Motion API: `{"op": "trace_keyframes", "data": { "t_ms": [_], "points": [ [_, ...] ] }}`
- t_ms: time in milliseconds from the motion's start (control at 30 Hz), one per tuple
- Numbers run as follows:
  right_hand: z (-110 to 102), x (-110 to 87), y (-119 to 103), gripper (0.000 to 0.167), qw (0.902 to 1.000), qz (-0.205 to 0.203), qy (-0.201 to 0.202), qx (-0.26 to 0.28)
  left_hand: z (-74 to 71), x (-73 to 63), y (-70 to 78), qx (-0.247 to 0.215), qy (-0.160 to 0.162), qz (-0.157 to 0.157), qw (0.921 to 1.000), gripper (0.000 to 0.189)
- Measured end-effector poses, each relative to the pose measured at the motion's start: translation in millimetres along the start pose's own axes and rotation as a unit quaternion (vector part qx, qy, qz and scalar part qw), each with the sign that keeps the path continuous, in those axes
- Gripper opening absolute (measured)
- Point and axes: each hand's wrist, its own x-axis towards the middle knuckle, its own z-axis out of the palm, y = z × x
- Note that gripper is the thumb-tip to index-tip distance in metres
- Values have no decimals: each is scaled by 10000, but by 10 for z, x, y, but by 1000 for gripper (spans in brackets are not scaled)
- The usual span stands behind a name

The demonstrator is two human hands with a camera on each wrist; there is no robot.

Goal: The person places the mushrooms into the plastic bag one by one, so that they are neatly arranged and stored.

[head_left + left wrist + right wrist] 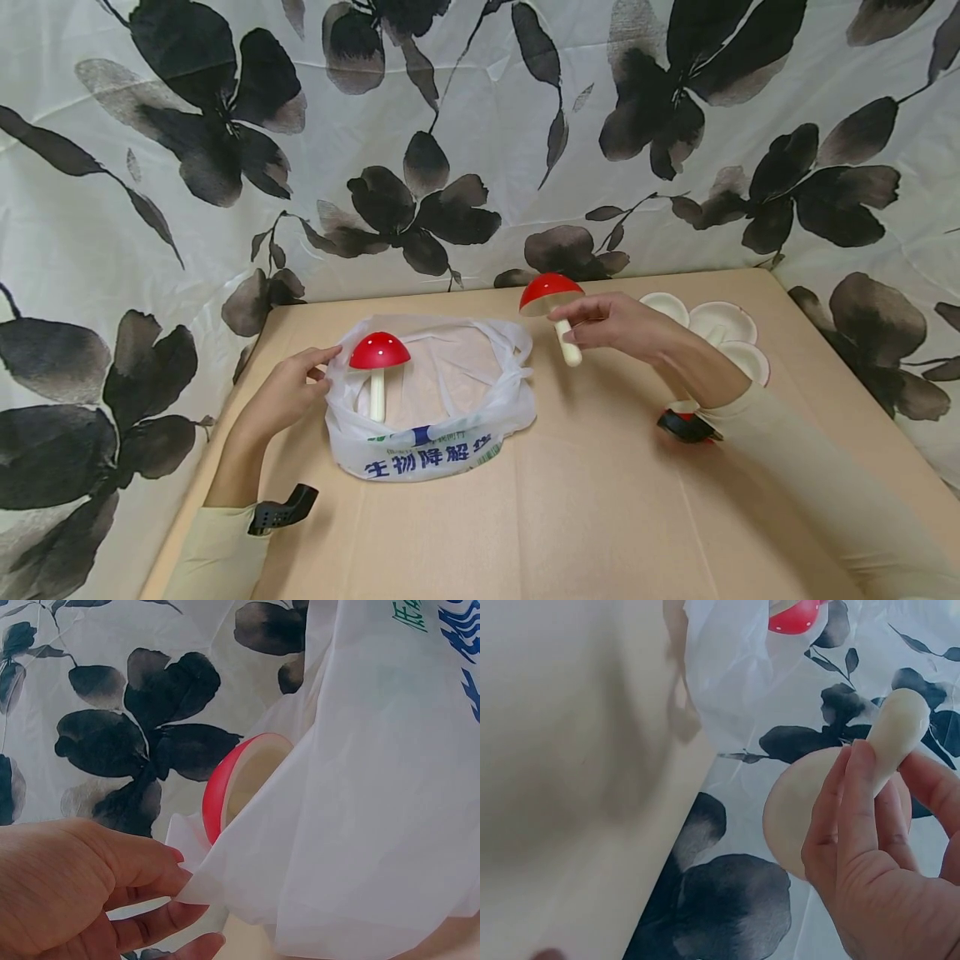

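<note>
A white plastic bag [442,454] with blue lettering stands with its mouth spread wide on the table. Inside it, near the left rim, a red-capped toy mushroom [378,352] stands upright on its pale stem. My left hand [288,392] pinches the bag's left edge between thumb and fingers; the left wrist view shows the thin plastic [247,877] at the fingertips. Right of the bag, my right hand [611,325] holds a second toy mushroom [551,292] by its cream stem, above the table. The right wrist view shows that stem [900,724] between thumb and fingers.
Pale rounded pieces [723,321] with thin reddish rims lie at the table's back right, partly behind the right forearm. A floral black-and-white cloth [465,92] hangs behind the tan table [465,542]. A black strap [283,510] is on the left wrist.
</note>
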Motion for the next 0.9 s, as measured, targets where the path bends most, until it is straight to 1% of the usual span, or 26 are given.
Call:
{"op": "trace_keyframes", "data": {
  "t_ms": [133,267,500,633,900],
  "points": [
    [17,22,-19,46,10000,-33,81,19,-1,6,-3,19,-17,-13,10000,52],
    [56,46,-34,47,9998,-170,68,32,0,15,-9,48,-27,-19,10000,52],
    [149,105,-95,46,9998,-148,91,103,5,22,-19,61,-32,-2,10000,52],
    [210,153,-133,46,9997,-172,12,184,4,22,-15,62,-28,2,10000,52],
    [326,278,-189,45,9992,-31,-191,353,-6,12,-3,43,-89,-141,9999,52]
  ]
}}
